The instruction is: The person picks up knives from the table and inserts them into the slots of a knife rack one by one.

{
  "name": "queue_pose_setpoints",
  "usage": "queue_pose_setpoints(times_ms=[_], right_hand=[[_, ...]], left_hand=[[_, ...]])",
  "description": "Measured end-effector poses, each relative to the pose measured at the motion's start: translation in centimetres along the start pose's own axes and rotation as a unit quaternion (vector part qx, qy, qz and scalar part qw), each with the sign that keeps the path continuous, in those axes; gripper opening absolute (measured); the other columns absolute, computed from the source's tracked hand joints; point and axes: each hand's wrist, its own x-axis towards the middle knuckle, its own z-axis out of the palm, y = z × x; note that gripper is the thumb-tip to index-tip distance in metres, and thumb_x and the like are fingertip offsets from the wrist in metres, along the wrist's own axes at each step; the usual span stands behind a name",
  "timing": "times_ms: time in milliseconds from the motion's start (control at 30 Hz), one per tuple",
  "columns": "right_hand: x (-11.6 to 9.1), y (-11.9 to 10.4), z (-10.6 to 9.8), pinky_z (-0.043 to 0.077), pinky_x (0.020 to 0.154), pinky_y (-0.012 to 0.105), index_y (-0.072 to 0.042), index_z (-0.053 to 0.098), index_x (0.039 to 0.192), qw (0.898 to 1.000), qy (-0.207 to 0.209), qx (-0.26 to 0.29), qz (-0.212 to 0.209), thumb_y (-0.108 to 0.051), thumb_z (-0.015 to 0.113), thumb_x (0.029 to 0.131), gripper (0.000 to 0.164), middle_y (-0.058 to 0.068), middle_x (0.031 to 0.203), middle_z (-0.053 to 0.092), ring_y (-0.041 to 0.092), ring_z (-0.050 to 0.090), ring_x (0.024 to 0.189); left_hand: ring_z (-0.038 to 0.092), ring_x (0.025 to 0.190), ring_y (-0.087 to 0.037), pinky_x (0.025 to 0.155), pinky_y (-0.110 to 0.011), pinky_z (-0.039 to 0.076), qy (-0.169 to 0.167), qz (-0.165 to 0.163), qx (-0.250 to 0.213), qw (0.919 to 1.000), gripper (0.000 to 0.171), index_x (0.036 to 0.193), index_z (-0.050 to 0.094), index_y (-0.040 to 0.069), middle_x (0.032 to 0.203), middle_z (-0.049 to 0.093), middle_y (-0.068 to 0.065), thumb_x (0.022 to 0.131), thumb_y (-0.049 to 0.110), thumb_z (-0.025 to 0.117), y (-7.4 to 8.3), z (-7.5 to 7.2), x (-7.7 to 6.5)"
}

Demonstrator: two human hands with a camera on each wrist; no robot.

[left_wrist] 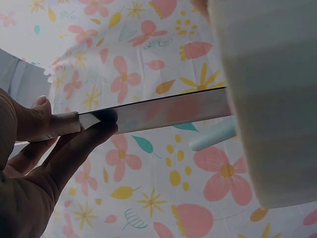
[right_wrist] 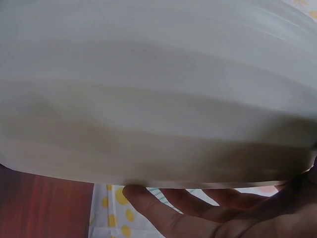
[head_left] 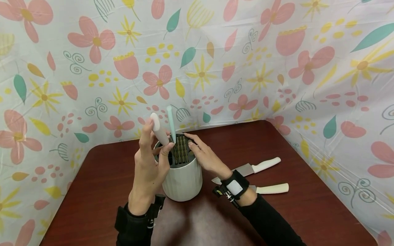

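My left hand (head_left: 149, 171) holds a knife by its white handle (head_left: 159, 130) above the left side of a white ribbed knife holder (head_left: 182, 182). In the left wrist view the knife's blade (left_wrist: 171, 111) reaches to the holder's top, its tip out of sight. A light blue handle (head_left: 171, 121) sticks up from the holder beside it. My right hand (head_left: 209, 157) grips the holder's right rim, thumb on the near side and fingers toward the back. From the right wrist view, the fingers (right_wrist: 168, 215) lie along the holder's wall.
Right of the holder, a wide-bladed knife with a white handle (head_left: 266, 165) lies on the dark red table (head_left: 107, 191). Nearer, another knife with a cream handle (head_left: 272, 189) lies partly behind my right wrist. A flowered cloth (head_left: 197, 61) hangs behind and to the sides.
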Motion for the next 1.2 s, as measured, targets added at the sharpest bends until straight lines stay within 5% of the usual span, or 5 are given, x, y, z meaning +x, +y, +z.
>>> queue_pose_setpoints(times_ms=[533, 967, 1200], right_hand=[[-0.2, 0.0, -0.1, 0.046, 0.106, 0.054, -0.039, 0.036, 0.155, 1.000, 0.006, -0.001, -0.001, -0.043, 0.034, 0.111, 0.045, 0.004, 0.154, 0.048, 0.028, 0.058, 0.126], [0.0, 0.3, 0.1, 0.046, 0.107, 0.055, -0.044, 0.036, 0.153, 1.000, 0.007, -0.011, 0.001, -0.045, 0.033, 0.110, 0.043, 0.006, 0.153, 0.049, 0.028, 0.057, 0.131], [0.1, 0.3, 0.0, 0.043, 0.110, 0.056, -0.038, 0.037, 0.154, 1.000, 0.014, -0.013, -0.006, -0.044, 0.035, 0.110, 0.045, 0.006, 0.155, 0.048, 0.029, 0.053, 0.137]], left_hand=[[0.060, 0.129, -0.043, 0.074, -0.045, 0.063, -0.011, -0.022, -0.005, 0.9997, 0.079, 0.156, 0.023, 0.009, 0.113, 0.062, -0.024, 0.092, -0.007, 0.066, -2.1, 1.3, -0.8], [0.069, 0.110, -0.035, 0.073, -0.043, 0.063, -0.035, -0.063, -0.030, 0.9969, 0.079, 0.160, 0.020, 0.009, 0.116, 0.064, -0.026, 0.095, -0.002, 0.065, -4.4, 2.5, -2.1], [0.069, 0.101, -0.030, 0.063, -0.031, 0.056, -0.039, -0.069, -0.006, 0.9969, 0.082, 0.160, 0.021, 0.011, 0.124, 0.065, -0.027, 0.094, -0.001, 0.067, -5.2, 3.1, -2.5]])
